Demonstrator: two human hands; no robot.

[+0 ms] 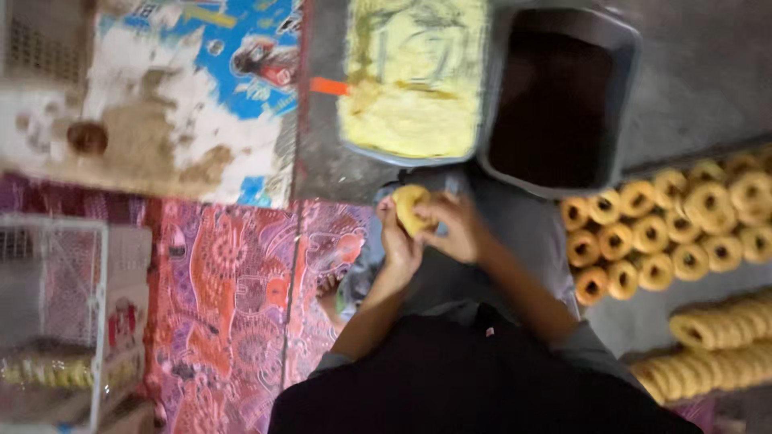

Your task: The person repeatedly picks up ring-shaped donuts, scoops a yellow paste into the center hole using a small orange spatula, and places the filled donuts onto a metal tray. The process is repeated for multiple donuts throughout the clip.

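Hands first: left hand (400, 241) and right hand (452, 227) both curled snug around a yellow dough lump (409, 207) over the lap. Patterned red mat (233, 297) covers the floor on the left, rows of dough rings (659, 233) on the right. Farther out, a tray of yellow dough (414, 76) beside a dark tub (559, 100) on grey concrete.

The person is wearing a black top with short grey sleeves ending above the elbows, and grey trousers. Both forearms are showing bare, and the left hand (400, 245) and right hand (457, 229) are wearing nothing.
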